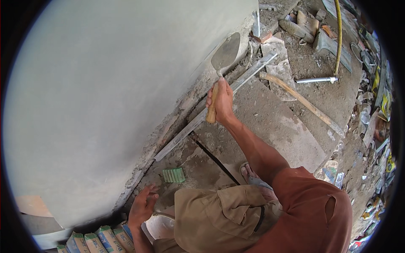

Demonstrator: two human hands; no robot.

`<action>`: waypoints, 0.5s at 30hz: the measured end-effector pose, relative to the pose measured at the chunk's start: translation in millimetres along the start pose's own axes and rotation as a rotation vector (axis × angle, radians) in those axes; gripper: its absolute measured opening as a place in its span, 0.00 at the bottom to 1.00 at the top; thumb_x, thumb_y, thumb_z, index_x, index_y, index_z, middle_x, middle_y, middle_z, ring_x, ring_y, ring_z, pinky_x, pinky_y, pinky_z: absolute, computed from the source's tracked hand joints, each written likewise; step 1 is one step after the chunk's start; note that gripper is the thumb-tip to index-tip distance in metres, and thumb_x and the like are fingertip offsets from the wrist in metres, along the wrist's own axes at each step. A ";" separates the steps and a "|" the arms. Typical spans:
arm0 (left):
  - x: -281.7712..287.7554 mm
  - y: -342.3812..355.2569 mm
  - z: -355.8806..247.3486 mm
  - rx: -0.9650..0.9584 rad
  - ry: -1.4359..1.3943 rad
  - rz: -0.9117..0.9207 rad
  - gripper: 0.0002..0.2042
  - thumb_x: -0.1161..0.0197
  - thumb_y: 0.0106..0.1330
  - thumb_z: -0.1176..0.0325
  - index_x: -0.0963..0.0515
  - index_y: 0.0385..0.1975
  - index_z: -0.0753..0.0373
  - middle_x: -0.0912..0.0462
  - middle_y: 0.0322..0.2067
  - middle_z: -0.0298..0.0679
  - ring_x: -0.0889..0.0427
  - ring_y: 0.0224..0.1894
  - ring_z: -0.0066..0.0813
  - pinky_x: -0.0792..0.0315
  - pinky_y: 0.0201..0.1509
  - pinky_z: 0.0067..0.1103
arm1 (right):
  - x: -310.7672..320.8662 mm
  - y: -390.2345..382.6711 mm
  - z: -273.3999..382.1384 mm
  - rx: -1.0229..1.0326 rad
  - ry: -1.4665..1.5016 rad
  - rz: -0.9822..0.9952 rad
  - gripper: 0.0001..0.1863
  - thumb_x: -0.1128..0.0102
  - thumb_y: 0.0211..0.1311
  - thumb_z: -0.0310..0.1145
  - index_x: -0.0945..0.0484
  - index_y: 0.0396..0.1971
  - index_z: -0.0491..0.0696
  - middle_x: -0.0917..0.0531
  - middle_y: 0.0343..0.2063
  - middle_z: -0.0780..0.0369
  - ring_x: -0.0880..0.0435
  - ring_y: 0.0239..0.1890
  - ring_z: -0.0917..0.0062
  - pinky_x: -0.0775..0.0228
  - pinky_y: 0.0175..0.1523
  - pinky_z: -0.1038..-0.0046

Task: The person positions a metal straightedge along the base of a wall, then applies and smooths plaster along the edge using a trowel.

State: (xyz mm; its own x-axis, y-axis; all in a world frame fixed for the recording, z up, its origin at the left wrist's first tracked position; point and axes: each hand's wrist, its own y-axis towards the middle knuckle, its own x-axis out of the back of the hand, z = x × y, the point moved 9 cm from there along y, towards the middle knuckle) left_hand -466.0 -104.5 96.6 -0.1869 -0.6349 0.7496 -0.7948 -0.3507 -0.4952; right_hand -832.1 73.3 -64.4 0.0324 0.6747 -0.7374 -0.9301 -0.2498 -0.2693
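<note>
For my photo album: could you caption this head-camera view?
Right hand lifts a wooden-handled trowel to a smooth grey plastered wall; left hand open below.

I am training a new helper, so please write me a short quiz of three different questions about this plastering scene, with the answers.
1. True or false: the right hand holds the trowel by its wooden handle.
2. Multiple choice: where does the green ridged block lie? A) on the ground near the foot of the wall B) in the left hand C) on the cement bags
3. Short answer: is the left hand holding anything?

Key
1. True; its grip is closed around the handle, blade pointing up against the grey wall.
2. A
3. No; its fingers are spread open, beside the metal bowl and the cement bags.
</note>
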 end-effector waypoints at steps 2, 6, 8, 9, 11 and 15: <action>0.8 -4.9 8.2 0.016 -0.021 -0.015 0.21 0.39 0.70 0.72 0.29 0.61 0.67 0.16 0.50 0.51 0.14 0.48 0.39 0.25 0.55 0.29 | -4.0 4.3 1.6 0.017 0.006 -0.018 0.20 0.59 0.78 0.51 0.36 0.34 0.49 0.30 0.20 0.62 0.31 0.16 0.78 0.34 0.20 0.72; -0.7 -8.5 20.4 0.026 -0.041 -0.011 0.21 0.39 0.70 0.72 0.29 0.62 0.68 0.17 0.50 0.52 0.15 0.49 0.41 0.25 0.56 0.30 | -1.8 13.3 -0.4 0.012 0.011 -0.017 0.20 0.59 0.79 0.51 0.36 0.33 0.49 0.30 0.21 0.62 0.31 0.16 0.78 0.34 0.20 0.71; -1.2 -9.0 25.2 0.045 -0.041 -0.009 0.21 0.39 0.70 0.73 0.29 0.62 0.68 0.17 0.50 0.52 0.15 0.50 0.41 0.25 0.56 0.30 | -4.9 14.5 -2.5 -0.008 0.026 -0.009 0.20 0.59 0.79 0.51 0.36 0.33 0.49 0.30 0.20 0.63 0.31 0.16 0.77 0.34 0.20 0.71; -2.2 -8.9 27.5 0.029 -0.050 -0.005 0.20 0.40 0.71 0.73 0.29 0.62 0.68 0.17 0.51 0.53 0.15 0.50 0.41 0.25 0.56 0.30 | -6.2 14.7 -2.9 -0.007 0.024 -0.009 0.20 0.59 0.79 0.51 0.36 0.33 0.49 0.30 0.20 0.63 0.31 0.16 0.77 0.34 0.20 0.71; -2.6 -7.5 25.6 0.011 -0.062 0.000 0.20 0.40 0.71 0.73 0.29 0.62 0.68 0.17 0.51 0.53 0.15 0.50 0.41 0.25 0.56 0.30 | -7.7 15.8 -5.2 -0.017 0.052 -0.007 0.20 0.60 0.79 0.51 0.36 0.33 0.49 0.30 0.20 0.63 0.31 0.16 0.77 0.34 0.20 0.71; -2.6 -4.4 24.6 0.015 -0.047 0.001 0.21 0.40 0.71 0.72 0.30 0.62 0.69 0.18 0.52 0.53 0.15 0.49 0.40 0.25 0.56 0.30 | -8.3 15.2 -6.7 -0.007 0.066 -0.005 0.21 0.59 0.79 0.51 0.36 0.33 0.49 0.30 0.20 0.63 0.31 0.16 0.77 0.34 0.20 0.71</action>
State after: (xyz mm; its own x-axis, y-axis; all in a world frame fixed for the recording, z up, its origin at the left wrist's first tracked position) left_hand -447.8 -118.2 86.1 -0.1606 -0.6667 0.7278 -0.7859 -0.3597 -0.5029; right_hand -844.1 59.3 -66.6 0.0615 0.6288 -0.7752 -0.9274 -0.2511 -0.2772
